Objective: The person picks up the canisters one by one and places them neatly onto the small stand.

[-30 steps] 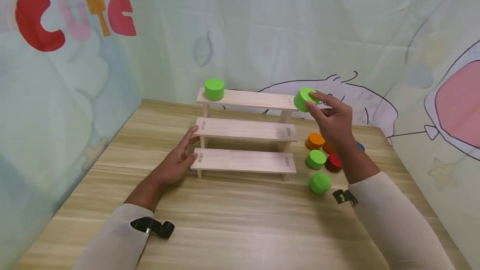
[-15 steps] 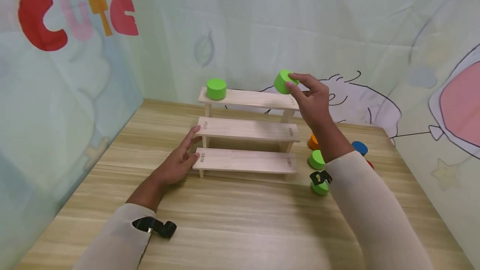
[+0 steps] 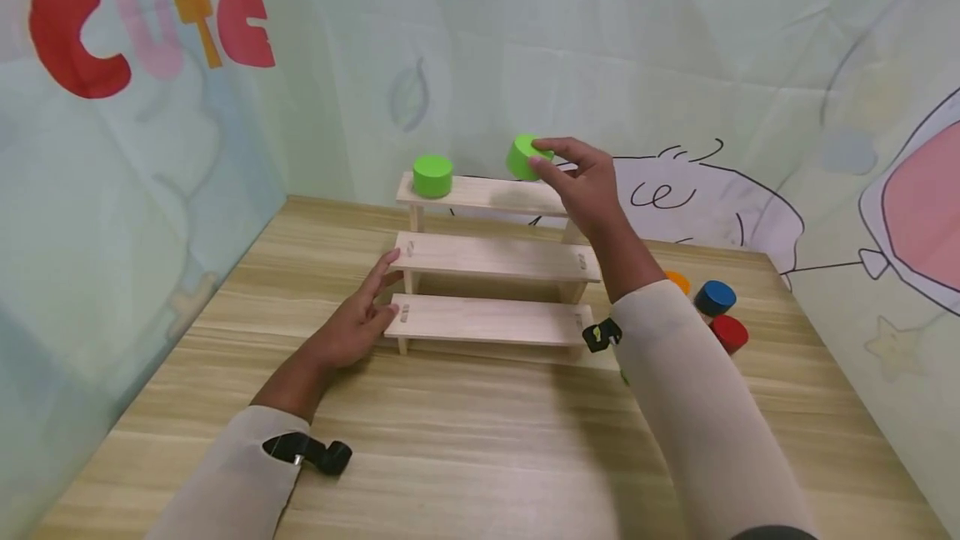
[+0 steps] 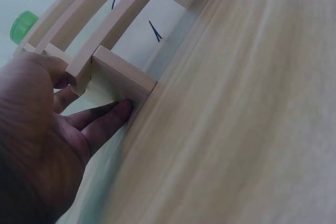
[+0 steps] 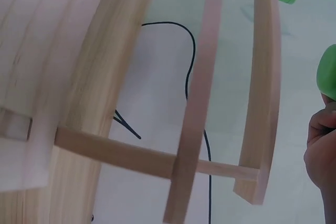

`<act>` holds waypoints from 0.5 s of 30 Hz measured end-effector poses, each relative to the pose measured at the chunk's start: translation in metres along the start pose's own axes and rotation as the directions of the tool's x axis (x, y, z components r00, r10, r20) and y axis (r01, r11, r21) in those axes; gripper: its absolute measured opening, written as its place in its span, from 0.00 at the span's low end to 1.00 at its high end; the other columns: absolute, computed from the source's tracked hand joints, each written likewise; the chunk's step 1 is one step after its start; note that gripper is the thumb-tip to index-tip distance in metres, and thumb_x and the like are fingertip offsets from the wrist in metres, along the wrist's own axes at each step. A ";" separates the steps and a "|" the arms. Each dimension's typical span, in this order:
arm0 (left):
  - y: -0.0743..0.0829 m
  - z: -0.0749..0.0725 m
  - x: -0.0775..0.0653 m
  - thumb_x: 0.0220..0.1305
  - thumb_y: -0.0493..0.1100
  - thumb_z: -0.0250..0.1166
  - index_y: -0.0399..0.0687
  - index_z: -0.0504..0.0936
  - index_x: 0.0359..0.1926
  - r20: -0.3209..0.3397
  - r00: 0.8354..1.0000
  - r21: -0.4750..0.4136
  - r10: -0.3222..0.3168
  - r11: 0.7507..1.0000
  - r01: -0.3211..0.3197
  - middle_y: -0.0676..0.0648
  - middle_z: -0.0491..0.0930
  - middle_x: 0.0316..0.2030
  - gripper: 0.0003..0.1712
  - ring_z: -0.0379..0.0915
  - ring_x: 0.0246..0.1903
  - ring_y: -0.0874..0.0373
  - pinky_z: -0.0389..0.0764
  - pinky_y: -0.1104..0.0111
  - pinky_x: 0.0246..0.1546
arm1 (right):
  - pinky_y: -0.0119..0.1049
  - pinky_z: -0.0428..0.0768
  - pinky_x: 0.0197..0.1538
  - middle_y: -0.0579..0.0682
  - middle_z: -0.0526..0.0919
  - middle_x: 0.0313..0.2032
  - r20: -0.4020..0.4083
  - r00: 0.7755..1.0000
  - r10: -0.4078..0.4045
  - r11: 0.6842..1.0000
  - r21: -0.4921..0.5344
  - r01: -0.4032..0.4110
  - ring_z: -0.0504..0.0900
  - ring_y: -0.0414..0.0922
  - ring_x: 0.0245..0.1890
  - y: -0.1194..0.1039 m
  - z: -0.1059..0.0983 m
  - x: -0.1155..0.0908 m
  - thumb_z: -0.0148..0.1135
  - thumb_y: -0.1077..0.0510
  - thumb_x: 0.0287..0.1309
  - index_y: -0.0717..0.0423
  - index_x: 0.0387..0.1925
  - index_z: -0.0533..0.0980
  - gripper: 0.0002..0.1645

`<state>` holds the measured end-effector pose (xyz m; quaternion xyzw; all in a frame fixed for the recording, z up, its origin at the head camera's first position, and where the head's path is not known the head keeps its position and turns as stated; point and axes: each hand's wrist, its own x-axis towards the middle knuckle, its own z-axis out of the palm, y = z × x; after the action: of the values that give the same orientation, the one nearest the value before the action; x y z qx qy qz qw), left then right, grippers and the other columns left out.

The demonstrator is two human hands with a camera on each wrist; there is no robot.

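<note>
A three-tier wooden rack stands on the table. One green round block sits at the left end of its top shelf. My right hand pinches another green round block between thumb and fingers, slightly tilted above the middle of that shelf. The right wrist view also has this held block at its right edge. At the rack's left side, my left hand rests with extended fingers. Seen from the left wrist, its fingertips touch the side support of the rack.
Right of the rack lie a blue block, a red block and an orange block. My right forearm hides other blocks there, with a sliver of green showing. A printed cloth hangs behind the table.
My right hand has carried the green block leftward and up from the top shelf's right end to above its middle. The left hand stays at the rack's side.
</note>
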<state>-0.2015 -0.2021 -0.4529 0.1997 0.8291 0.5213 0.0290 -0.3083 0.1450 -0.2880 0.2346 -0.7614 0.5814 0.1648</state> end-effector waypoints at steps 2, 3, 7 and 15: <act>0.000 0.000 0.000 0.86 0.37 0.51 0.76 0.35 0.89 0.003 1.000 0.000 0.003 1.000 -0.003 0.34 0.51 0.87 0.49 0.54 0.84 0.29 0.80 0.56 0.59 | 0.35 0.91 0.49 0.60 0.88 0.61 0.014 1.000 0.014 1.000 0.007 -0.014 0.89 0.35 0.48 0.002 0.004 0.001 0.71 0.62 0.71 0.64 0.59 0.87 0.18; 0.000 -0.001 0.001 0.86 0.37 0.51 0.76 0.35 0.89 0.004 1.000 0.001 0.002 1.000 -0.002 0.34 0.51 0.87 0.49 0.54 0.84 0.29 0.80 0.58 0.59 | 0.35 0.90 0.49 0.60 0.88 0.61 0.024 0.999 0.026 1.000 0.006 -0.026 0.88 0.35 0.50 0.003 0.006 0.002 0.71 0.61 0.71 0.64 0.59 0.87 0.18; 0.001 -0.001 0.002 0.86 0.37 0.51 0.76 0.35 0.89 0.003 1.000 -0.002 -0.003 1.000 0.003 0.35 0.51 0.87 0.49 0.53 0.85 0.30 0.79 0.55 0.62 | 0.30 0.88 0.49 0.61 0.87 0.62 0.085 0.994 0.076 0.997 -0.006 -0.076 0.85 0.42 0.56 0.009 0.012 0.003 0.71 0.60 0.72 0.64 0.59 0.87 0.19; 0.001 0.000 0.001 0.85 0.36 0.50 0.76 0.35 0.89 -0.001 1.000 -0.022 -0.014 1.000 0.014 0.34 0.50 0.87 0.49 0.53 0.84 0.28 0.76 0.40 0.68 | 0.29 0.85 0.45 0.60 0.88 0.62 0.161 0.978 0.135 0.990 -0.052 -0.129 0.84 0.45 0.55 0.016 0.019 0.004 0.73 0.58 0.71 0.61 0.59 0.88 0.19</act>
<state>-0.2017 -0.2011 -0.4521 0.1930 0.8249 0.5302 0.0343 -0.3202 0.1292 -0.3035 0.2271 -0.7981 0.5540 0.0674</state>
